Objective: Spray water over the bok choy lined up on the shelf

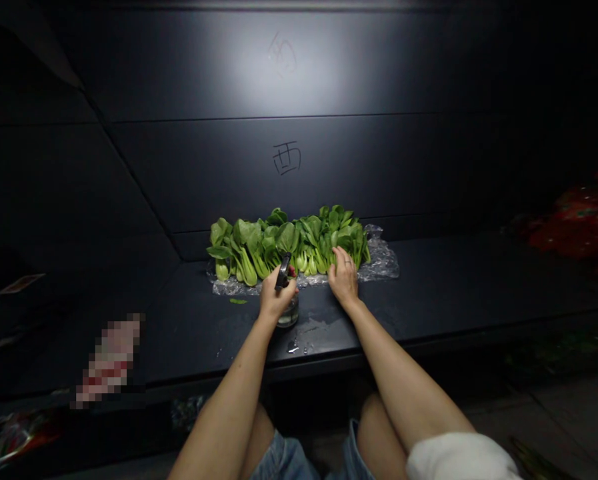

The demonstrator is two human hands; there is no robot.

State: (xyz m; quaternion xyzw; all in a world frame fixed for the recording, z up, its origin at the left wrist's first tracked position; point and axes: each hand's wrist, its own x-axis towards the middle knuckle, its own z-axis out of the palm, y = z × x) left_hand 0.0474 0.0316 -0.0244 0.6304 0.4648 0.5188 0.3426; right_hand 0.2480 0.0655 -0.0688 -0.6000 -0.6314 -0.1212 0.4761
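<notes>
A row of green bok choy (pixel 289 243) lies on a clear plastic sheet (pixel 381 261) at the back of a dark shelf (pixel 453 287). My left hand (pixel 275 295) is closed around a spray bottle (pixel 287 313) with a dark trigger head, held just in front of the greens. My right hand (pixel 343 277) rests with fingers spread on the stems at the right part of the row; a ring shows on one finger.
A dark panelled wall with chalk marks (pixel 286 158) rises behind the shelf. Water drops (pixel 299 343) wet the shelf near its front edge. A loose green leaf (pixel 237 301) lies left of the bottle. Red packages (pixel 583 223) sit far right.
</notes>
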